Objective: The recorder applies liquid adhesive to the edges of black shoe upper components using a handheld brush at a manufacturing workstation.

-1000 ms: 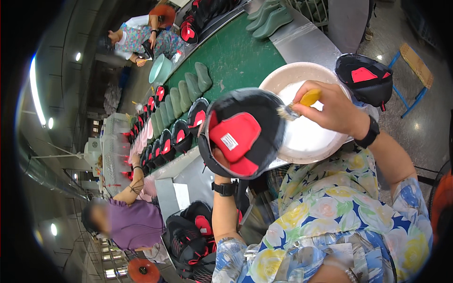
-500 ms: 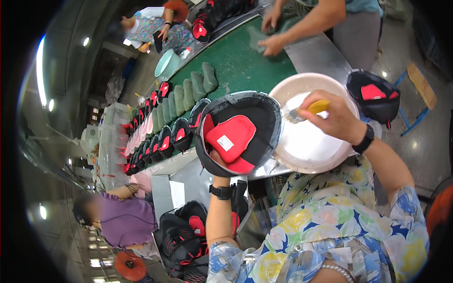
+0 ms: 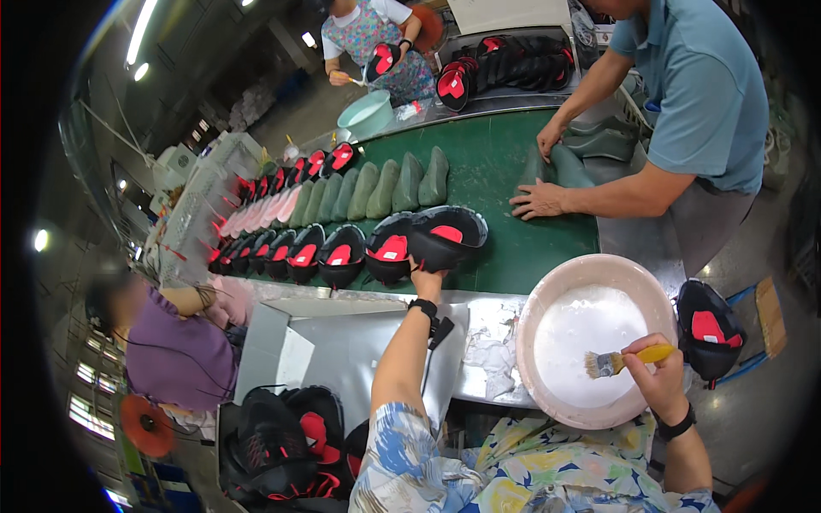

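Observation:
My left hand (image 3: pixel 425 279) reaches forward and grips a black shoe upper (image 3: pixel 466 250) with a red lining, its pale-coated rim facing up. That upper sits at the near edge of the green work surface (image 3: pixel 500 269), against the last of a row of similar uppers (image 3: pixel 340 272). A paintbrush (image 3: pixel 605 365) with a yellow handle is pinched in my right hand (image 3: pixel 660 385). Its bristles hang over white liquid (image 3: pixel 569 333) in a pale pink basin (image 3: pixel 532 301). Another black upper (image 3: pixel 711 355) lies to the right of the basin.
Green shoe lasts (image 3: pixel 402 181) stand in a row behind the uppers. Across the surface, a co-worker in a blue shirt (image 3: pixel 697 94) handles more lasts. Another person holds an upper near a mint basin (image 3: pixel 366 115). A box of black uppers (image 3: pixel 278 449) stands lower left; someone in purple (image 3: pixel 175 350) works beyond.
My left hand has carried the upper forward and set it against the row's end. My right hand and the brush have moved toward me, to the basin's near right side. The view has shifted.

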A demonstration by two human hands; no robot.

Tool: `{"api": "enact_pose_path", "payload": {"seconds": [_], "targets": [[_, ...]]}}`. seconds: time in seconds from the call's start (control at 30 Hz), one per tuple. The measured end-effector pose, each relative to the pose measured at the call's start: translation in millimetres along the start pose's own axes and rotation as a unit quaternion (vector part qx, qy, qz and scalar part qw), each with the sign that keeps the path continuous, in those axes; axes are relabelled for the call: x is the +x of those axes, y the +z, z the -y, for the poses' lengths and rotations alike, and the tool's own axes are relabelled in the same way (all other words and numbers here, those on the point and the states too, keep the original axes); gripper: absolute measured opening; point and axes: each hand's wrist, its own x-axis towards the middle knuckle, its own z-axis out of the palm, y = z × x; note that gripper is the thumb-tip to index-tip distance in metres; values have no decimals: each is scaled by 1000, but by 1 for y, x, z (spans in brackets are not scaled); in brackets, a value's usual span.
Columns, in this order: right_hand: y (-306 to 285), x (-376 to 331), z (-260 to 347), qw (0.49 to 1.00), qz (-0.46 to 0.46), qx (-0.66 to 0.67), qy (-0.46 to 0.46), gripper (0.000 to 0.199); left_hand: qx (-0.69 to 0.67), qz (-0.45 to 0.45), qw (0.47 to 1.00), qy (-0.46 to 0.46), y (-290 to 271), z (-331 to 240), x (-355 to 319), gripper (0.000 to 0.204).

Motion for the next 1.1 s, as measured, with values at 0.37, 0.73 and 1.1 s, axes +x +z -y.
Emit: {"api": "enact_pose_path", "payload": {"seconds": [0.37,0.73,1.1], "targets": [[13,8,8,1000,14,1,3,9,526,66,845,72,-73,-100,-7,17],[22,-5,13,995,81,5,-58,10,250,330,907,73,-75,-61,-46,47],[-9,-9,3,993,114,-11,-26,8,384,538,628,-411,-263,-177,-185,66]]}}
